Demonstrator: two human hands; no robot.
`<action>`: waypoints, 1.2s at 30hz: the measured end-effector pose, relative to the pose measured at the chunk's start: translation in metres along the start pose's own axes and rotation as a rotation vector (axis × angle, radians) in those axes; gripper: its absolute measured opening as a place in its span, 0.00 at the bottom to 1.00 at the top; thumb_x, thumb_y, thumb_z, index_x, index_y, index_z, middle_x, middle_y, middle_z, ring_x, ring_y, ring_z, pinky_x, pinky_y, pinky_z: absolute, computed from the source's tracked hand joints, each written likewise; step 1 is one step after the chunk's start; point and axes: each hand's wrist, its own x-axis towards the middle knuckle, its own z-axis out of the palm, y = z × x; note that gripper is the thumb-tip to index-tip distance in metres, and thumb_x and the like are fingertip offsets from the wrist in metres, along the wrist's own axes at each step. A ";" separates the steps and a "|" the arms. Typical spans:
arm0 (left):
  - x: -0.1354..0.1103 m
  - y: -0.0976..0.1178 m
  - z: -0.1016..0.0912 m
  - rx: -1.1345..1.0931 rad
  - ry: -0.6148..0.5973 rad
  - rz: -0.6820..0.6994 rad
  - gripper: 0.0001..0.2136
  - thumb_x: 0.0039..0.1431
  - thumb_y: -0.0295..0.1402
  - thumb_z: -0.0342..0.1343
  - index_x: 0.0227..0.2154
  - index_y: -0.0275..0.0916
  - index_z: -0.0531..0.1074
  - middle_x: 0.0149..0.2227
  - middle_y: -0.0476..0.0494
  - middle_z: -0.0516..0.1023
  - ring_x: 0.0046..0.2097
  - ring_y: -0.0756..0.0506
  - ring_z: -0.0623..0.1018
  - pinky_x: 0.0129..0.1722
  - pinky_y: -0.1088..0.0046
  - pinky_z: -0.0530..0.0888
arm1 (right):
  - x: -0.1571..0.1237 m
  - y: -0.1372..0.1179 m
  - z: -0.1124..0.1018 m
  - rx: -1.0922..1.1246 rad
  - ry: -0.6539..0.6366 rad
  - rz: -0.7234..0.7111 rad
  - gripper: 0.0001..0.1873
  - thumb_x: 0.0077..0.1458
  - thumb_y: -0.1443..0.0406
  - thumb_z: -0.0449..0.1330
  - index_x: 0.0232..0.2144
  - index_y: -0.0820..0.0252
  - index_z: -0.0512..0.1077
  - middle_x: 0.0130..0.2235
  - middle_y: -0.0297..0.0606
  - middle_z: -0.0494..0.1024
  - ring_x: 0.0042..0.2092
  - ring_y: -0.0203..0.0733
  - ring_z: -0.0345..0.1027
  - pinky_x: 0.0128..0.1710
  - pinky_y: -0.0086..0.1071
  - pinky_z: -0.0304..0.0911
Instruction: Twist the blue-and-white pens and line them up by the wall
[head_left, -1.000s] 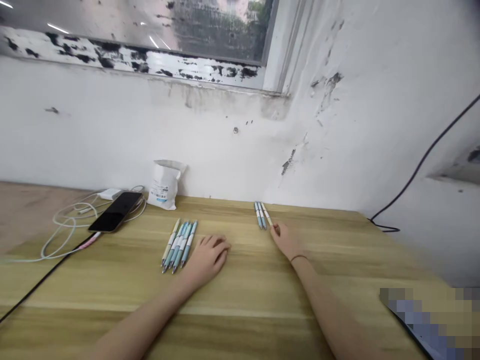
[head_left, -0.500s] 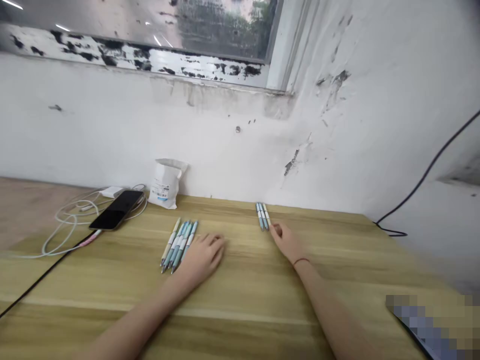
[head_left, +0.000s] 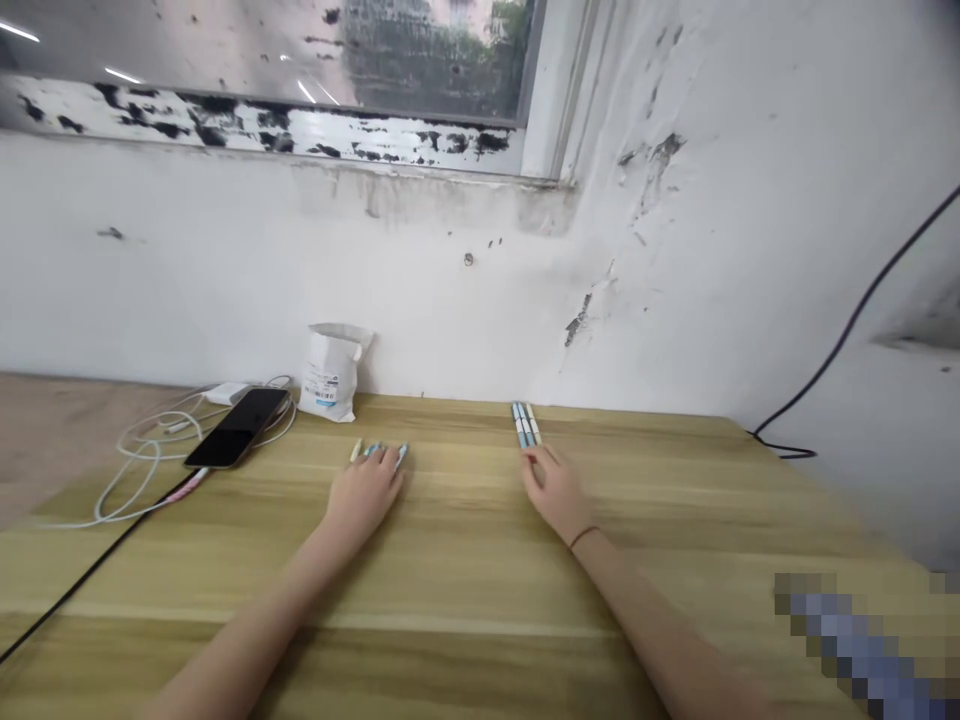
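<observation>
My left hand [head_left: 364, 495] lies over a group of pale blue and cream pens [head_left: 376, 451] on the wooden desk [head_left: 645, 500]. Only the pens' top ends show past my fingers; the rest is hidden under the hand. Whether the fingers grip them, I cannot tell. My right hand [head_left: 551, 490] rests on the desk with its fingertips just below a second, smaller bundle of blue and cream pens [head_left: 525, 425]. That hand holds nothing.
At the left stand a black phone [head_left: 238, 428], a tangled white cable [head_left: 142, 470] and a white charger [head_left: 225, 393]. A white paper bag [head_left: 328, 375] leans against the stained wall [head_left: 225, 280]. A black cable [head_left: 847, 320] runs off the desk's far right corner.
My left hand has moved forward and left, from beside the pens to on top of them, covering most of the group. My right hand has shifted slightly left.
</observation>
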 end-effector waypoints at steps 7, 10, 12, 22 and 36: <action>-0.002 0.015 -0.008 -0.300 0.136 0.102 0.20 0.59 0.23 0.40 0.53 0.46 0.61 0.40 0.43 0.71 0.40 0.45 0.73 0.38 0.70 0.70 | -0.005 -0.039 -0.002 0.013 -0.151 -0.211 0.09 0.56 0.69 0.50 0.31 0.59 0.69 0.30 0.38 0.72 0.36 0.42 0.63 0.41 0.36 0.54; -0.006 0.034 -0.015 -0.613 0.235 0.161 0.18 0.60 0.24 0.40 0.49 0.46 0.65 0.41 0.45 0.69 0.39 0.49 0.73 0.39 0.73 0.71 | -0.007 -0.060 -0.006 0.083 -0.232 -0.228 0.07 0.57 0.67 0.52 0.35 0.58 0.69 0.31 0.36 0.74 0.36 0.41 0.64 0.41 0.36 0.52; -0.009 0.046 -0.014 -0.815 0.241 0.176 0.15 0.62 0.26 0.39 0.47 0.44 0.66 0.37 0.46 0.70 0.35 0.50 0.73 0.38 0.73 0.72 | -0.009 -0.072 -0.007 0.139 -0.278 -0.202 0.09 0.57 0.64 0.53 0.41 0.57 0.67 0.35 0.37 0.74 0.38 0.41 0.65 0.41 0.35 0.53; -0.017 0.052 0.006 -0.592 0.425 0.051 0.20 0.60 0.37 0.48 0.55 0.44 0.59 0.62 0.38 0.49 0.62 0.38 0.54 0.56 0.56 0.60 | -0.013 -0.057 0.005 0.080 -0.307 -0.148 0.09 0.60 0.66 0.50 0.40 0.56 0.69 0.34 0.36 0.76 0.36 0.41 0.67 0.38 0.34 0.52; -0.014 0.039 0.010 -0.211 0.229 0.280 0.11 0.63 0.37 0.45 0.43 0.45 0.69 0.38 0.46 0.75 0.42 0.44 0.73 0.41 0.67 0.62 | -0.010 -0.047 0.001 0.065 -0.344 -0.198 0.12 0.61 0.67 0.46 0.39 0.58 0.69 0.35 0.38 0.74 0.39 0.41 0.64 0.40 0.34 0.55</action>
